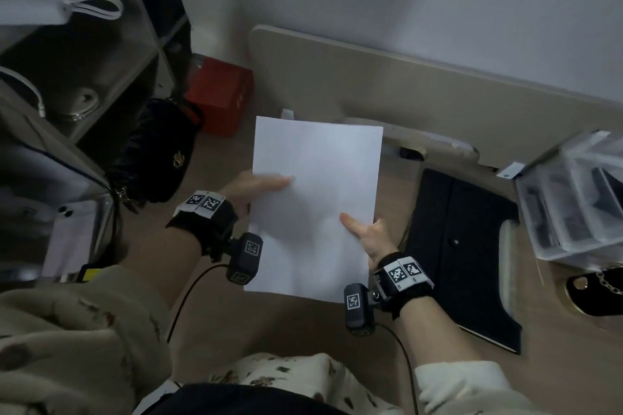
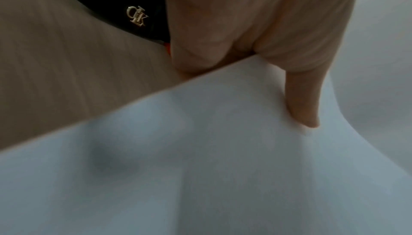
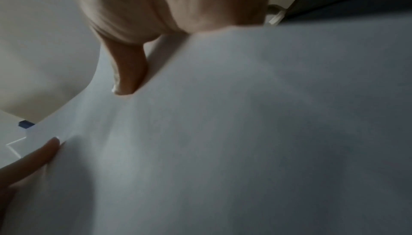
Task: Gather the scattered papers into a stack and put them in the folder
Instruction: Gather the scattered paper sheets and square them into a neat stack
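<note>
A stack of white papers (image 1: 317, 199) is held up above the desk in the head view, between both hands. My left hand (image 1: 256, 187) pinches its left edge, thumb on top and fingers hidden underneath. My right hand (image 1: 367, 236) pinches the lower right edge the same way, thumb on the top sheet. The left wrist view shows the left hand (image 2: 263, 45) with its thumb on the papers (image 2: 200, 168). In the right wrist view the right hand (image 3: 169, 10) has its thumb on the papers (image 3: 245, 133). The black folder (image 1: 465, 246) lies closed on the desk to the right.
A black handbag (image 1: 158, 152) and a red box (image 1: 219, 94) sit at the left. A grey shelf unit (image 1: 84, 44) stands behind the handbag. Clear plastic boxes (image 1: 580, 199) stand at the far right. A round black and gold object with a chain (image 1: 596, 293) lies near the right edge.
</note>
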`<state>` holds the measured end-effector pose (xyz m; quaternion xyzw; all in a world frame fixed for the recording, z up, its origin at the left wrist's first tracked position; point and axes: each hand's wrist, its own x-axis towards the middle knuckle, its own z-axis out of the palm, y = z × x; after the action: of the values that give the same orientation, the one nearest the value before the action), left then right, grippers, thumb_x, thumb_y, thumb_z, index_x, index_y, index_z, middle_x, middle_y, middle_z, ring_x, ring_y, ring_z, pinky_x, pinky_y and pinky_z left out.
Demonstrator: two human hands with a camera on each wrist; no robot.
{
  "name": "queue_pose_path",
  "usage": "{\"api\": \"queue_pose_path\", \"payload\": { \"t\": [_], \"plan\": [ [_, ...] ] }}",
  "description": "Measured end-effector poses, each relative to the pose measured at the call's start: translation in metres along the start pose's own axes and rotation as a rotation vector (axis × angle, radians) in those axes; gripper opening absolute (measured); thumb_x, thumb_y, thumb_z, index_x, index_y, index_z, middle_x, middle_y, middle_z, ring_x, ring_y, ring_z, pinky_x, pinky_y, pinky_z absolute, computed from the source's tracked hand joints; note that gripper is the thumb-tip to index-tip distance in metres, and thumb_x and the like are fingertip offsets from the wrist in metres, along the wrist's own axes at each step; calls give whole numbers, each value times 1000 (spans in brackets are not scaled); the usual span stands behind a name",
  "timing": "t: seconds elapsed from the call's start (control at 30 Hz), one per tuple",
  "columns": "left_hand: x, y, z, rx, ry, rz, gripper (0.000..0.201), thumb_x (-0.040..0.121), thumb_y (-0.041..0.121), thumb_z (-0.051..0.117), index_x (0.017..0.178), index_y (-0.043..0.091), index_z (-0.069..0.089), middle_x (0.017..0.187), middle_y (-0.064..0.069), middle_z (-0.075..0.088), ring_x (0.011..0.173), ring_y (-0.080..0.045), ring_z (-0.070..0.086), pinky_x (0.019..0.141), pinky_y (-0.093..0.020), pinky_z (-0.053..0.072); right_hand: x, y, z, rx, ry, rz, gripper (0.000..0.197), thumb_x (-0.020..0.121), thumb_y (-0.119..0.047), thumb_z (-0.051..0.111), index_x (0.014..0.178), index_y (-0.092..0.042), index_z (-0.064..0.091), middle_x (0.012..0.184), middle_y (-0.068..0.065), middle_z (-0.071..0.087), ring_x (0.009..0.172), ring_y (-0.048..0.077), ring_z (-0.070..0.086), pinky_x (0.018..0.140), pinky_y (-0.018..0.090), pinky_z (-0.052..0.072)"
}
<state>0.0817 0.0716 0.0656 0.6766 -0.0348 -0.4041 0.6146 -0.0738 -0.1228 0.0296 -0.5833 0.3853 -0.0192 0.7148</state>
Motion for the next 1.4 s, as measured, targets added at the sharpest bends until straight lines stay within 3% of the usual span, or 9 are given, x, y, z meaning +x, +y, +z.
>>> {"api": "queue_pose_path", "payload": {
  "t": [0.1,0.17,0.27,0.37,0.5,0.7,0.93,1.27,1.4],
  "plan": [
    [-2,-24,-8,73,-78,-119,65,50,39,90,105,10,69,104,-9,72,96,-27,69,88,-40,54,6,5,2,45,42,30,30,75,-17,80,94,-6,58,100,9,68,98,28,65,93,42,51],
    [-5,-41,-11,84,-114,-203,82,40,41,93,112,12,66,108,-9,72,100,-28,68,92,-45,52,10,9,5,81,62,68,31,75,-17,80,92,-8,57,100,11,68,97,30,65,92,49,51],
    [-5,-55,-12,103,-78,-222,79,42,44,92,112,17,67,107,-9,72,99,-31,69,91,-51,52,14,14,10,121,94,105,30,76,-14,79,93,-7,56,99,11,67,95,32,66,89,53,51],
    [-3,-56,-17,151,2,-204,65,49,44,90,105,19,70,101,-5,74,94,-29,70,90,-49,53,18,19,19,91,73,131,50,71,-21,83,110,0,59,103,13,69,94,32,68,88,53,52],
    [3,-60,-27,136,109,-211,31,69,25,84,96,15,71,98,-9,73,91,-30,69,90,-48,53,24,17,32,68,-1,127,29,79,-16,76,103,-6,64,103,12,70,96,30,68,91,48,52],
    [16,-67,-55,78,204,-233,35,72,17,82,103,10,67,107,-14,70,95,-32,67,89,-44,52,25,27,53,-102,-148,166,31,86,-13,68,114,-5,59,109,11,67,91,22,66,77,32,54],
    [31,-79,-73,273,281,-273,50,75,24,80,118,4,63,111,-10,66,104,-30,62,94,-38,49,51,59,91,-337,2,145,37,86,-14,67,120,-2,60,117,12,66,107,27,63,98,40,48],
    [39,-87,-87,360,348,-314,52,75,25,79,121,5,62,120,-13,64,109,-31,61,97,-39,49,65,80,103,-604,47,132,42,77,-38,73,104,-7,65,103,4,70,98,24,66,88,35,53],
    [41,-86,-88,378,405,-295,54,74,22,80,121,5,61,119,-14,65,106,-29,61,91,-34,49,62,70,102,-782,89,105,35,82,-42,66,96,-11,60,101,5,67,97,27,63,85,34,50]
  ]
}}
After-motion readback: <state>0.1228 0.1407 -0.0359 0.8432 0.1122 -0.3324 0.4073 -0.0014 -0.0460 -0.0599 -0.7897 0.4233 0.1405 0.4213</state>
